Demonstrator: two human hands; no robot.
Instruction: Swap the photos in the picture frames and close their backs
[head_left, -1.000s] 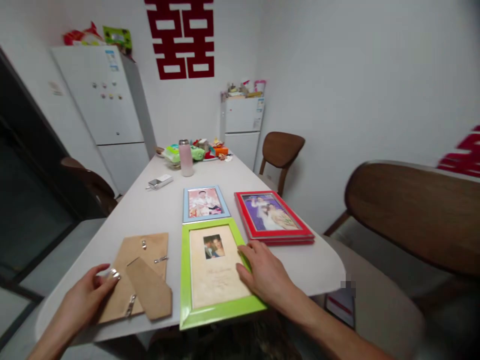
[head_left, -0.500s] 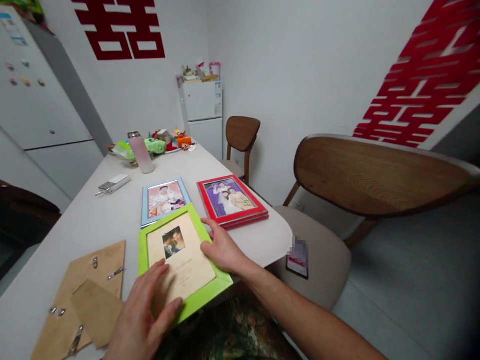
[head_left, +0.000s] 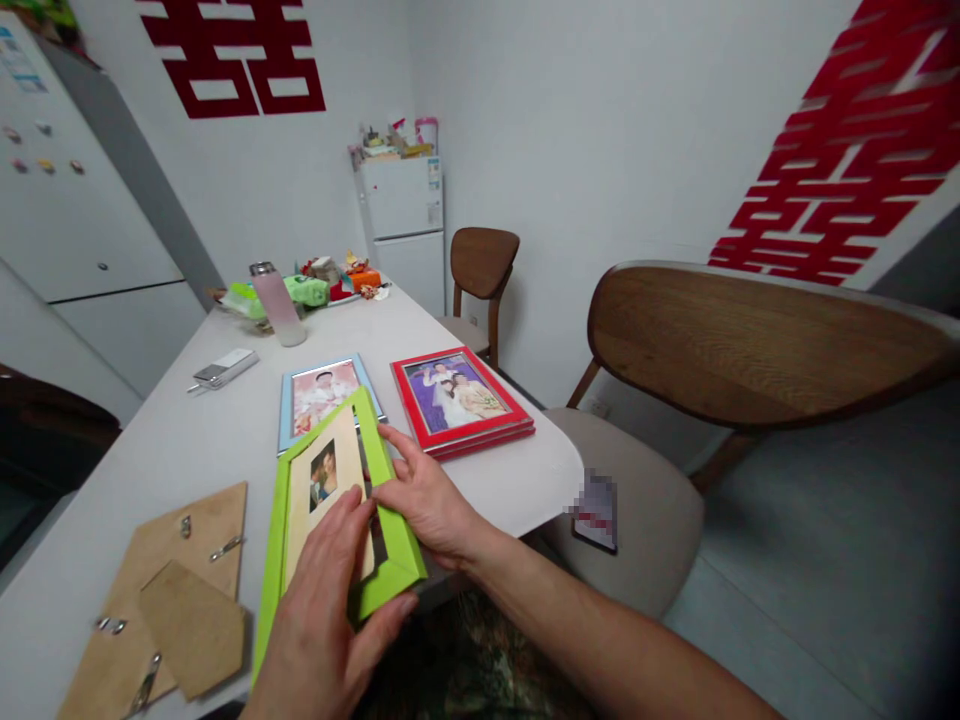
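A lime-green picture frame (head_left: 397, 578) is tilted up at the near table edge. My right hand (head_left: 439, 515) is closed on its right side bar. My left hand (head_left: 319, 605) reaches over the lower bar, fingers on the cream card (head_left: 346, 445) and thumb by the bottom edge. That card bears a small photo of two people and sits askew in the frame, with a gap along its right side. Left of my hands lies a brown backing board (head_left: 191, 620) with a stand flap and metal clips. Behind are a light blue framed photo (head_left: 319, 395) and stacked red picture frames (head_left: 465, 395).
A pink bottle (head_left: 277, 308) and a grey-white device (head_left: 225, 368) stand farther back on the white table (head_left: 180, 430). Green and orange packages (head_left: 307, 290) fill its far end. A wooden chair (head_left: 750, 350) at right holds a phone (head_left: 596, 515) on its seat.
The green frame has turned and tilted leftward. Its card has shifted, opening a gap on the right side. My left hand has moved right and up across the card.
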